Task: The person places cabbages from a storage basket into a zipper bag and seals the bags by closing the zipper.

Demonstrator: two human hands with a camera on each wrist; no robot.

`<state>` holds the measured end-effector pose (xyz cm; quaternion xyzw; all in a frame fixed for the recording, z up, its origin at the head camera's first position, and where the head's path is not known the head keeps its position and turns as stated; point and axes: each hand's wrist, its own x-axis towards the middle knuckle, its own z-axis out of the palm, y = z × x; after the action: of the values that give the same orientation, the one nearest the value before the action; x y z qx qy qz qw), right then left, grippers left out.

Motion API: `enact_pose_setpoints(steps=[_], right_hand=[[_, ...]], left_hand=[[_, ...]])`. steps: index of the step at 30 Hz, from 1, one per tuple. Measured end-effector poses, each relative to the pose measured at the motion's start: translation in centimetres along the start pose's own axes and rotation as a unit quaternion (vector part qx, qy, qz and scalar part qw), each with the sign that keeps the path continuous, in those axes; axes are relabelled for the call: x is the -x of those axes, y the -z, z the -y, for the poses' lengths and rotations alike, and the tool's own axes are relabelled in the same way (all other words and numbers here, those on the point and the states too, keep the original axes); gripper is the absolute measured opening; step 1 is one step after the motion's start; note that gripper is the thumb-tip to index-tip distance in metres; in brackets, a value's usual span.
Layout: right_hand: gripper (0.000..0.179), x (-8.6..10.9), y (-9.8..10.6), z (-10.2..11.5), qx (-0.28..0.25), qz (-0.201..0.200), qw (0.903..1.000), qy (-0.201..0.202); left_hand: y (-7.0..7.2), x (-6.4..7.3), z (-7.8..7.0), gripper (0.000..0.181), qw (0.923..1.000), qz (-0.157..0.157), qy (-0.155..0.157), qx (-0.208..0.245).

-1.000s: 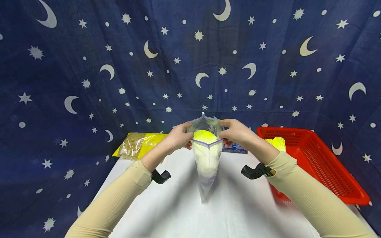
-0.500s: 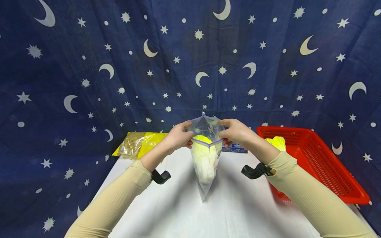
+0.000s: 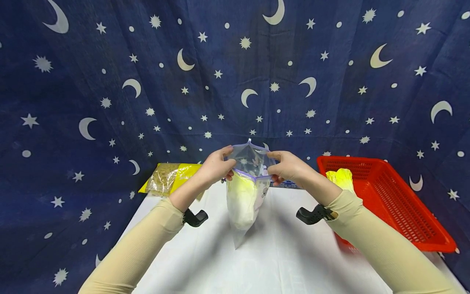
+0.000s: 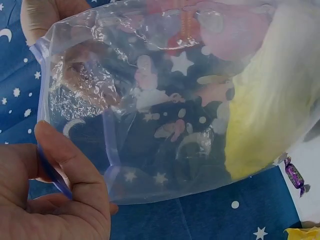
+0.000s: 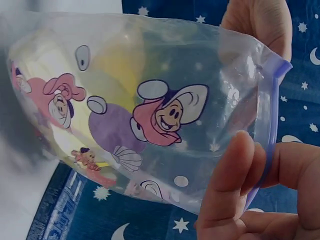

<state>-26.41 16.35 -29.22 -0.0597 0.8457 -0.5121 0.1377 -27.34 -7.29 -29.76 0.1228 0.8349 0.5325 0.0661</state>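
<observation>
Both hands hold up a clear zip bag [image 3: 253, 159] by its purple zip rim, with the mouth spread wide. My left hand [image 3: 218, 165] pinches the rim's left side; my right hand [image 3: 288, 167] pinches the right side. Low in the bag sits a napa cabbage [image 4: 272, 100], white with yellow leaf ends. Pink and purple cartoon figures [image 5: 167, 112] are printed on the bag's wall. Its lower corner points down over the white table [image 3: 279, 261]. In the head view, the front wall hides part of the cabbage.
A red plastic basket [image 3: 404, 208] stands on the right, with another yellow cabbage [image 3: 342, 179] at its left end. A yellow pack [image 3: 169, 179] lies at the back left. Behind the bag are a blue box [image 5: 57, 205] and a purple wrapped candy [image 4: 294, 176].
The cabbage has dropped lower inside the bag. The bag's lower end has swung to the left, and both hands have shifted slightly left, still gripping the rim.
</observation>
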Motion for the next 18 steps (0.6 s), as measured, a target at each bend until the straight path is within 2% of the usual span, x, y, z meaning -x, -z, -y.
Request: enact_pose_setpoints(steps=[5, 9, 13, 18], right_hand=[[0.079, -0.4, -0.6, -0.6, -0.005, 0.01, 0.9999, -0.002], [0.078, -0.9, -1.5, -1.2, -0.023, 0.013, 0.9996, -0.007], [0.08, -1.6, -2.7, -2.0, -0.047, 0.016, 0.9987, 0.007], [0.082, -2.2, -4.0, -3.3, -0.063, 0.025, 0.9976, 0.016]], left_hand=[[0.3, 0.2, -0.2, 0.071, 1.0, -0.003, 0.007, 0.002], [0.8, 0.2, -0.1, 0.071, 0.9999, -0.01, -0.008, -0.004], [1.3, 0.4, 0.0, 0.072, 0.9993, -0.019, -0.025, -0.022], [1.4, 0.5, 0.8, 0.07, 0.9987, -0.006, -0.023, -0.045]])
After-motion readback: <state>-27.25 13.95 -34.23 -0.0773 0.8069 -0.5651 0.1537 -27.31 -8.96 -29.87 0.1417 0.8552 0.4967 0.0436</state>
